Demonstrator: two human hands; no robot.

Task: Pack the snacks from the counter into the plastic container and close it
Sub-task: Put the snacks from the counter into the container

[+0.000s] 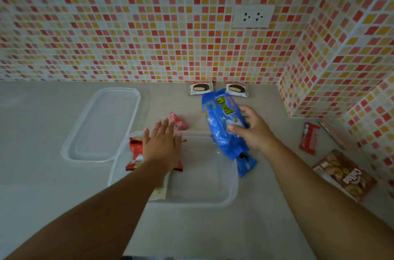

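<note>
A clear plastic container (233,187) stands open on the grey counter in front of me. Its clear lid (102,123) lies to its left. My right hand (253,127) grips a long blue snack pack (221,123) and holds it tilted over the container's right side. My left hand (162,144) hovers flat, fingers spread, over a red snack bag (135,153) in the container's left end. A small pink packet (179,122) lies just beyond the container's far rim.
Two white chocolate-pie packets (201,87) (237,89) lie against the mosaic-tile wall. A red wrapper (309,138) and a brown biscuit box (345,174) sit at the right near a tiled corner. A wall socket (252,16) is above.
</note>
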